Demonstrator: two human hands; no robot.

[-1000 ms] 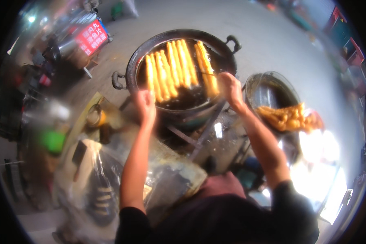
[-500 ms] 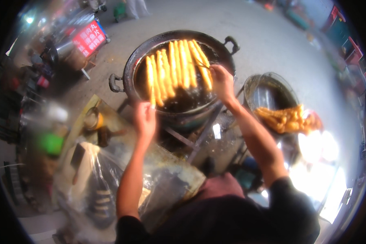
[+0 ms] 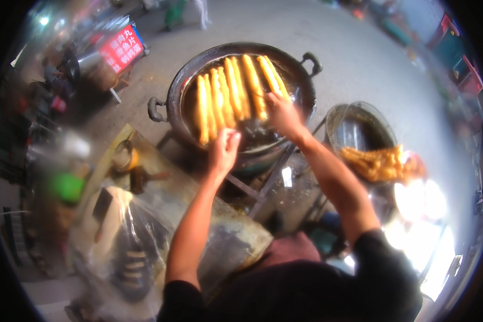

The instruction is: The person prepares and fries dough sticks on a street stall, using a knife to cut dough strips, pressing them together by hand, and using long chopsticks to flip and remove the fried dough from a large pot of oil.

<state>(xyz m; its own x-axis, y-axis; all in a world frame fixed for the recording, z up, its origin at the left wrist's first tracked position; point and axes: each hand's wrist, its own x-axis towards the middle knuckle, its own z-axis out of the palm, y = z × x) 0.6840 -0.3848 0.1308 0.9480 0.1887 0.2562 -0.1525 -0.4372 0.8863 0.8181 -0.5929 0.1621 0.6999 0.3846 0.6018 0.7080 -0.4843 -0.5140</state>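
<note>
Several long golden fried dough sticks point(image 3: 218, 96) float side by side in dark oil inside a round black wok point(image 3: 173, 110) with loop handles. My right hand point(image 3: 284, 115) is over the wok's right part, its fingers closed on thin dark chopsticks point(image 3: 257, 94) that reach toward a dough stick point(image 3: 255, 86). Only a short length of them shows. At the wok's near rim is my left hand point(image 3: 224, 153), closed, by the lower ends of the dough sticks. Whether its fingers hold anything is hidden.
Right of the wok stands a round pan point(image 3: 359, 110) with a wire rim and browned fried dough point(image 3: 378, 163). A worktable point(image 3: 241, 236) at lower left bears plastic sheeting point(image 3: 145, 220) and a jar point(image 3: 124, 155). A red sign point(image 3: 122, 49) stands at far left.
My left hand has moved right along the near rim. My right hand has shifted left and slightly down. Gaps have widened between the dough sticks on the right.
</note>
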